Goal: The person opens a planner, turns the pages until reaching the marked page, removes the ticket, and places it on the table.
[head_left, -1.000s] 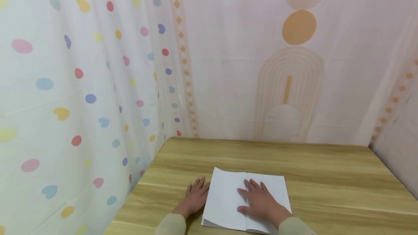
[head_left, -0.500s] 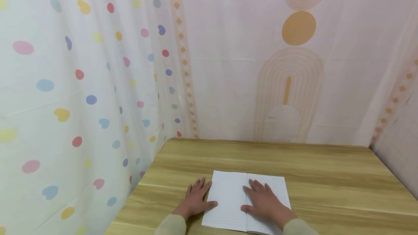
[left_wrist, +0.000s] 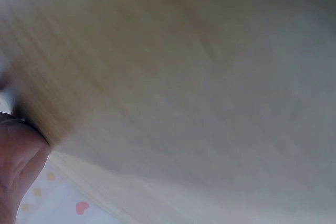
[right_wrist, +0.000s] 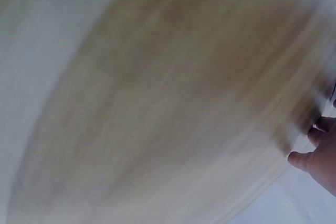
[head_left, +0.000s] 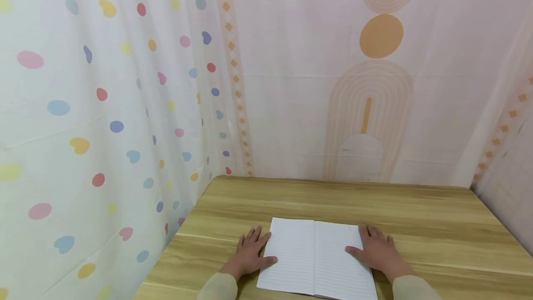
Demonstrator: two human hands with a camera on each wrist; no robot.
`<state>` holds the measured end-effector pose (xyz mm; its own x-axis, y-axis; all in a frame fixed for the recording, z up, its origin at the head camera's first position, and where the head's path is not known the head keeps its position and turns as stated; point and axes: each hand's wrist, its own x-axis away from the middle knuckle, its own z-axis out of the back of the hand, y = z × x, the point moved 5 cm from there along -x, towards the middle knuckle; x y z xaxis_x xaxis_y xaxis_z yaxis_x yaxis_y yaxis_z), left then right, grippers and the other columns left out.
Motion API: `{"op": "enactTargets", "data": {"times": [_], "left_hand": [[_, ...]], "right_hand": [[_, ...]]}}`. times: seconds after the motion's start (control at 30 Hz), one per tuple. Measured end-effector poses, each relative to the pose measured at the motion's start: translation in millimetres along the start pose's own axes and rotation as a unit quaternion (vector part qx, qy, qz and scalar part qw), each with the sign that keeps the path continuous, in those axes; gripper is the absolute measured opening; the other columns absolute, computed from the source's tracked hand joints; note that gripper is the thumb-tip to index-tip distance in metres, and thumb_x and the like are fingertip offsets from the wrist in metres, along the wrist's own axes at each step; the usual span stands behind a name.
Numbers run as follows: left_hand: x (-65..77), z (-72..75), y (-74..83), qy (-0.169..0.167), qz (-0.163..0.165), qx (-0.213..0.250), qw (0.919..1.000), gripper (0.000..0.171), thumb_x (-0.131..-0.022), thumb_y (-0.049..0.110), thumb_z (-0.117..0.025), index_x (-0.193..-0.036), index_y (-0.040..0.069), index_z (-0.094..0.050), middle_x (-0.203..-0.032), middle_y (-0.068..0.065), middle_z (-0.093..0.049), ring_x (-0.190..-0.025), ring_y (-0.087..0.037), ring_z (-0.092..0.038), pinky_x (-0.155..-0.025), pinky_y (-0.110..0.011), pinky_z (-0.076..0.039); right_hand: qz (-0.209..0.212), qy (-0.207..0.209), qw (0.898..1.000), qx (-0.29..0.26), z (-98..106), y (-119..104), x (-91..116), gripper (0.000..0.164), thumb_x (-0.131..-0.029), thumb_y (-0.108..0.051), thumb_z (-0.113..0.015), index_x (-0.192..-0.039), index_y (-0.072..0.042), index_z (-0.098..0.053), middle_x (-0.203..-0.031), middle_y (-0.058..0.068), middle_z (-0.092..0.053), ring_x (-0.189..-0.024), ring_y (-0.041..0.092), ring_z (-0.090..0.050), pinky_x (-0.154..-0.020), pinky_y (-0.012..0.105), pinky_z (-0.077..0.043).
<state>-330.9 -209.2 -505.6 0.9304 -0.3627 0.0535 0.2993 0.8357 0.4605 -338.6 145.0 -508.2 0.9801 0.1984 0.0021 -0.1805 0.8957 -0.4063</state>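
Observation:
An open notebook (head_left: 291, 258) with blank lined pages lies flat near the front of the table. My left hand (head_left: 249, 254) lies along its left edge, fingers straight on the table and thumb resting on the left page. At the opposite edge is my right hand (head_left: 380, 251), its fingers extended by the upper right corner and its thumb on the right page. Neither hand grips the notebook. In the left wrist view only part of the left hand (left_wrist: 21, 166) shows at the left border. The right wrist view catches the right hand (right_wrist: 323, 153) at its right border.
The wood-grain table (head_left: 437, 230) reaches back to a pale curtain (head_left: 291, 105) with arch patterns. A curtain with coloured dots (head_left: 104, 152) hangs along the left side. At the far right stands a whitish wall or cloth (head_left: 512, 189).
My right hand has slid right, from the middle of the notebook to its right edge. My left thumb has come onto the left page, whose raised upper corner now lies flat.

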Motion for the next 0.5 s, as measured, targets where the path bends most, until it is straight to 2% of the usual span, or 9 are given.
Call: {"op": "enactTargets", "data": {"times": [0.3, 0.5], "left_hand": [[0.4, -0.3, 1.0, -0.005, 0.003, 0.003, 1.0000, 0.081, -0.092, 0.054, -0.063, -0.152, 0.007, -0.039, -0.159, -0.028, -0.018, -0.147, -0.047, -0.011, -0.113, -0.067, -0.003], [-0.3, 0.8, 1.0, -0.004, 0.003, -0.001, 1.0000, 0.080, -0.092, 0.054, -0.063, -0.152, 0.007, -0.039, -0.159, -0.028, -0.018, -0.147, -0.047, -0.012, -0.113, -0.067, -0.004]], "right_hand": [[-0.017, -0.023, 1.000, -0.012, 9.2, -0.6, -1.8, 0.102, -0.086, -0.066, -0.063, -0.145, 0.013, -0.036, -0.146, 0.041, -0.031, -0.134, 0.060, -0.025, -0.102, 0.077, -0.019], [-0.018, -0.020, 1.000, -0.015, 8.2, -0.1, -1.7, 0.100, -0.085, -0.066, -0.063, -0.145, 0.011, -0.039, -0.146, 0.041, -0.031, -0.134, 0.060, -0.026, -0.102, 0.077, -0.019]]}}
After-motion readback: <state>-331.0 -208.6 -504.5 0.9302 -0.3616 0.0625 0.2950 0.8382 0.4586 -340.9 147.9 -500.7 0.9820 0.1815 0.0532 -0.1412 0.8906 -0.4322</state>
